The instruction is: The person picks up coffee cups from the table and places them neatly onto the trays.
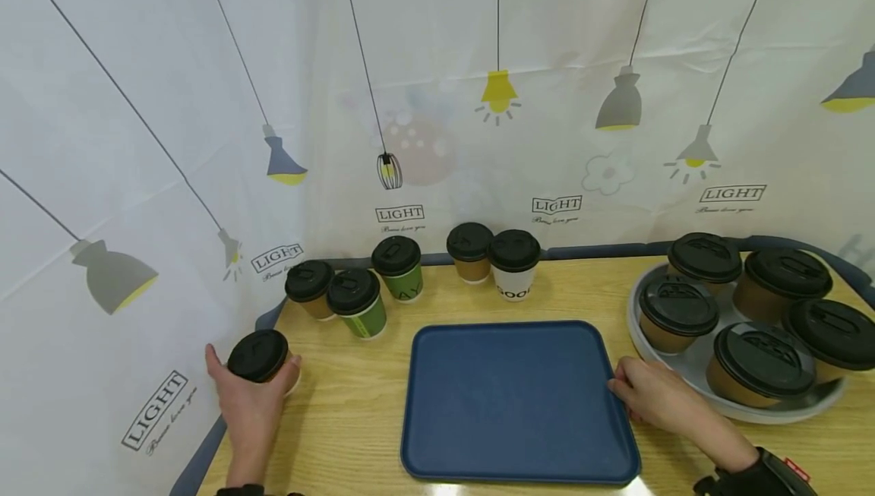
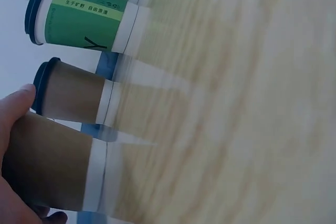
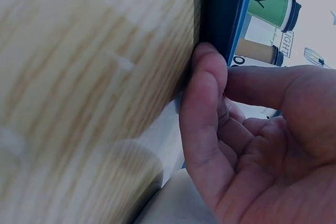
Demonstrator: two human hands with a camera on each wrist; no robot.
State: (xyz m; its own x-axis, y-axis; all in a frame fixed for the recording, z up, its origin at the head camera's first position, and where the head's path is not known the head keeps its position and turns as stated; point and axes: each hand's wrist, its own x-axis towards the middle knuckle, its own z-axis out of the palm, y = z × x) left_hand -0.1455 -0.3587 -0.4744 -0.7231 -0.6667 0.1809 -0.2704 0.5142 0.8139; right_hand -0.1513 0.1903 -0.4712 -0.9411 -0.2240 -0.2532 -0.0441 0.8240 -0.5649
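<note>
At the left side of the table, my left hand point(image 1: 250, 409) grips a brown paper coffee cup point(image 1: 260, 356) with a black lid, thumb on one side and fingers on the other. Its white base band shows in the left wrist view, right at the tabletop. A flat blue tray point(image 1: 516, 401) lies in the middle, and my right hand point(image 1: 658, 399) pinches its right rim between thumb and curled index finger. Beyond the left hand stand a brown cup point(image 1: 311, 288) and two green cups point(image 1: 369, 320), all black-lidded.
Near the back edge, another brown cup point(image 1: 472, 253) stands beside a white cup point(image 1: 514, 280). A round grey tray point(image 1: 639, 329) at the right holds several brown lidded cups, close to the right forearm. A printed curtain point(image 1: 437, 48) borders the table behind and at left.
</note>
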